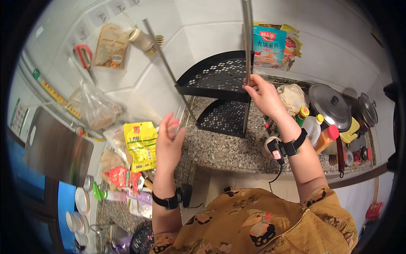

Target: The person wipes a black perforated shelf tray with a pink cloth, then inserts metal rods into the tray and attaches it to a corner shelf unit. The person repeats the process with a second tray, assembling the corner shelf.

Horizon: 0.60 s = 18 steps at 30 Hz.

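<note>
A black corner shelf rack (215, 86) with pierced, fan-shaped tiers and upright metal poles stands on the speckled counter in the corner. My right hand (263, 95) pinches one of its poles (248, 38) just above the upper tier's front corner. My left hand (169, 142) is raised in front of the rack on the left, fingers apart and holding nothing. Beside it lies a yellow food packet (141, 146). The far pole on the left (157, 48) sticks up free above the upper tier.
Lidded pots (330, 106), an orange-filled bottle (326, 137) and other bottles crowd the right counter. A teal packet (269, 46) leans on the back wall. Red scissors (83, 57), a brown pouch (112, 45) and a brush (144, 40) hang at left, above a plastic bag (95, 108).
</note>
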Available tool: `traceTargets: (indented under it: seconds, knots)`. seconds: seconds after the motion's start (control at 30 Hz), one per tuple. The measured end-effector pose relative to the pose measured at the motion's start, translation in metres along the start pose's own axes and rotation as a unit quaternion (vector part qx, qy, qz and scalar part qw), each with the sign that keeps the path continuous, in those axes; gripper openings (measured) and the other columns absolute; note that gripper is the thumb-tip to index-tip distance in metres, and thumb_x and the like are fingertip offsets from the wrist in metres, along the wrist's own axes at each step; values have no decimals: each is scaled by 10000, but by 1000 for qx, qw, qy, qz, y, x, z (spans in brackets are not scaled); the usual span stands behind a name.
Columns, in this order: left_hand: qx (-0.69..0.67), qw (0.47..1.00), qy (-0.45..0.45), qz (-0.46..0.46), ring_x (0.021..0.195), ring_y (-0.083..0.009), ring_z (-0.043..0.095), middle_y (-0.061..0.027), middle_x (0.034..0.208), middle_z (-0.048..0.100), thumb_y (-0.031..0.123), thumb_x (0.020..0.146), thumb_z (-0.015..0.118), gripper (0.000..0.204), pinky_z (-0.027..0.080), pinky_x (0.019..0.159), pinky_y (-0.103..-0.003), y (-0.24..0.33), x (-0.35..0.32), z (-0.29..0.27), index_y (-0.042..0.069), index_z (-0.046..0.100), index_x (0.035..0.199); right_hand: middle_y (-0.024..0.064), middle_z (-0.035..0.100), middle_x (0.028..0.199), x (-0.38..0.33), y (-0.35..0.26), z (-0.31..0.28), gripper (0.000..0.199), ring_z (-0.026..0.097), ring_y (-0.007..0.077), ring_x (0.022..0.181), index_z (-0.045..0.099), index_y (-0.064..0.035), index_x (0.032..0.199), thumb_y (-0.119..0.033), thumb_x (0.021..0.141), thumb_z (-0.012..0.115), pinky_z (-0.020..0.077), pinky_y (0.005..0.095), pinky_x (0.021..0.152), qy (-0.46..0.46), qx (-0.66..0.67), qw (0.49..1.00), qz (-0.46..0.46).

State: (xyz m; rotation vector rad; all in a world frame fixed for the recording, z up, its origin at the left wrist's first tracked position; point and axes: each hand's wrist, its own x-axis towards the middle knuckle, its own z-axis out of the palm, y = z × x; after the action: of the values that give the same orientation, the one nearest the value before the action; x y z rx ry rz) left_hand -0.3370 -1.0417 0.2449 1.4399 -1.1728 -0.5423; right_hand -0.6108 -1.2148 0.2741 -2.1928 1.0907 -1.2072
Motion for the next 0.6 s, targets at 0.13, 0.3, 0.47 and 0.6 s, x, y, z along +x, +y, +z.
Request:
traceTargets:
  seconds: [0.13,0.3,0.47,0.6]
  knots:
    - [7,997,45,-65,1113,-153,567,-62,1200,606,81,904,684,512,445,941,-310,-5,-73,-13,73,504,1383,171,676,906,-3,2,7,201,656,383,883,570,-50,1075,-132,912,654,511,444,750,6,1,1000,-21]
    - [70,988,122,-59,1060,-202,613,-90,1159,637,108,901,700,438,485,909,-347,-12,-167,-10,114,568,1318,176,637,984,3,25,6,196,632,351,916,561,-41,1063,-191,952,622,498,406,801,-44,-57,993,-92]
    - [83,974,141,-156,1054,-220,623,-96,1131,637,121,910,679,406,503,867,-342,4,-267,-16,91,570,1300,49,633,919,16,69,10,195,586,133,869,594,-45,1099,-182,972,649,478,293,802,-66,48,983,-166]
    - [127,940,221,-225,1068,-224,631,-110,1118,647,125,917,669,359,505,871,-343,-10,-353,-28,75,600,1266,52,670,967,47,88,31,229,610,121,922,597,-39,1123,-216,983,636,476,283,833,-63,31,989,-130]
